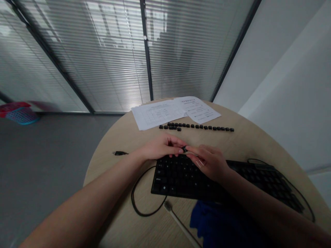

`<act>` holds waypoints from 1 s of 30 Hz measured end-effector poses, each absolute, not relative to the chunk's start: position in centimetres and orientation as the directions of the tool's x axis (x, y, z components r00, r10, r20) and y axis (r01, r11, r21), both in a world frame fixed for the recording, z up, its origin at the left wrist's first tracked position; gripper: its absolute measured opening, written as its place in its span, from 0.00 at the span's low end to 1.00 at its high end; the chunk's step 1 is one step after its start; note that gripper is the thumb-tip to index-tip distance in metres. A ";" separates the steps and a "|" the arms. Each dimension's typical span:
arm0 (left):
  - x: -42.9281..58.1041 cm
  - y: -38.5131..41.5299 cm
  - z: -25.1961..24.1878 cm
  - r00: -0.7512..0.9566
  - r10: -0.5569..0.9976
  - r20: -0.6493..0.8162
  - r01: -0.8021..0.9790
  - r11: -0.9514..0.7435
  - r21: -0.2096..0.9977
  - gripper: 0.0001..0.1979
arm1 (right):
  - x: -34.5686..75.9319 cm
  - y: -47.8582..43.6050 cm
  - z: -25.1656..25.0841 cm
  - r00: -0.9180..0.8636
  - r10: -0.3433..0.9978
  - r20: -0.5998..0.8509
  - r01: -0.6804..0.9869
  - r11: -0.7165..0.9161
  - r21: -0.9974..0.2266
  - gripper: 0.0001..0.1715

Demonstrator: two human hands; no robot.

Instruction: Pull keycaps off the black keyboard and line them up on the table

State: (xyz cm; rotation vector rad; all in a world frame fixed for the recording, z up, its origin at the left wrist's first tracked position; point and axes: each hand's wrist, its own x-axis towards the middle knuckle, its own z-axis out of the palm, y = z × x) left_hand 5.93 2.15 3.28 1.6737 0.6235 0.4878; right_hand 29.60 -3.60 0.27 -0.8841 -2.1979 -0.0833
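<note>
A small black keycap (184, 149) is held between my two hands, just above the top edge of a black keyboard (178, 175). My left hand (164, 146) pinches it from the left with thumb and fingers. From the right, the fingertips of my right hand (208, 159) close on the same keycap. Loose black keycaps (201, 126) lie in a long row beyond the hands, with a shorter row at its left end. My right forearm hides part of the keyboard.
Two printed sheets (157, 113) lie at the far side of the round table (111, 137). A cable with a USB plug (119, 153) loops left of the keyboard. Nearer me are a brush (178, 220) and a blue cloth (219, 224). A basket (20, 113) stands on the floor, far left.
</note>
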 end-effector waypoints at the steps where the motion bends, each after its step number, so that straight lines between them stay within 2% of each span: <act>1: 6.0 2.1 3.4 0.774 0.633 -0.021 0.147 -0.147 0.978 0.13 | 29.6 -3.6 0.2 -0.469 0.571 0.674 0.624 0.754 -0.205 0.12; 9: 6.1 2.1 2.9 0.808 0.589 -0.012 0.164 -0.206 0.965 0.17 | 29.5 -3.5 0.0 -0.450 0.585 0.675 0.639 0.739 -0.214 0.08; 11: 5.8 2.5 2.6 0.795 0.607 0.003 0.199 -0.265 0.943 0.19 | 29.5 -3.4 -0.1 -0.443 0.596 0.670 0.639 0.734 -0.231 0.07; 14: 5.2 3.1 2.5 0.728 0.678 0.099 0.359 -0.500 0.788 0.17 | 29.5 -3.1 0.3 -0.429 0.651 0.626 0.666 0.696 -0.268 0.06; 16: 4.9 3.4 2.6 0.731 0.665 0.153 0.463 -0.648 0.605 0.12 | 29.6 -2.8 1.1 -0.423 0.700 0.575 0.690 0.661 -0.296 0.06; 18: 4.7 3.5 2.8 0.771 0.622 0.138 0.492 -0.718 0.492 0.10 | 29.9 -2.5 2.2 -0.418 0.744 0.521 0.713 0.624 -0.320 0.05; 24: 4.6 3.6 2.5 0.807 0.584 0.085 0.463 -0.716 0.522 0.10 | 30.8 0.8 4.6 -0.401 0.865 0.303 0.813 0.488 -0.318 0.07; 27: 4.6 3.7 2.4 0.818 0.572 0.063 0.463 -0.719 0.518 0.09 | 30.6 4.0 3.9 -0.330 0.927 0.178 0.869 0.372 -0.326 0.08; 30: 4.5 3.7 2.4 0.818 0.574 0.041 0.479 -0.719 0.503 0.08 | 30.0 6.9 2.6 -0.252 0.964 0.078 0.883 0.263 -0.389 0.09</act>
